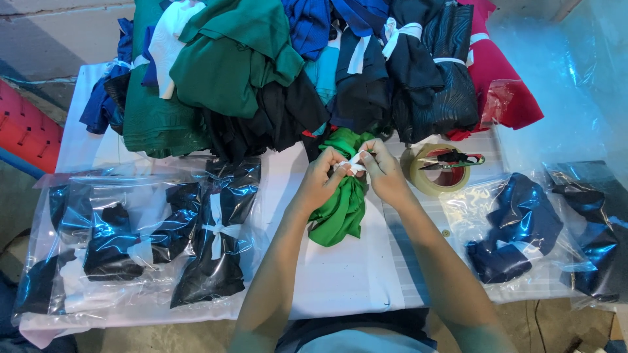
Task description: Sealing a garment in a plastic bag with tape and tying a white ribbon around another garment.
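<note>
- My forearms come up from the near edge of the table (340,274), which is covered in white cloth.
- Near left corner: clear plastic bags (137,229) lying flat with dark folded garments inside; one black bundle (219,229) in them is tied with a white strip.
- Near right edge: another clear bag with a navy garment (517,229), plus a dark bagged piece (598,222) at the far right, partly off the table.
- Middle of the table: green garment (340,209), rolled up into a bundle, lower end resting on the cloth, upper end up at my hands.
- My left hand (322,178) is closed around the top of the green garment, fingers pinching a white strip (354,163).
- My right hand (383,171) is closed too, fingertips pinched on the same white strip, touching the left hand over the bundle.
- The strip crosses the neck of the green bundle; can't tell if it's knotted.
- Just right of my right hand: roll of tan tape (437,171) lying flat, small scissors (451,159) with a dark and red handle resting on top of it.
- Far edge: big heap of garments (307,72), green, black, navy, blue, red, several tied with white strips, running nearly the whole width.
- Far right corner: crumpled clear plastic sheet (556,85).
</note>
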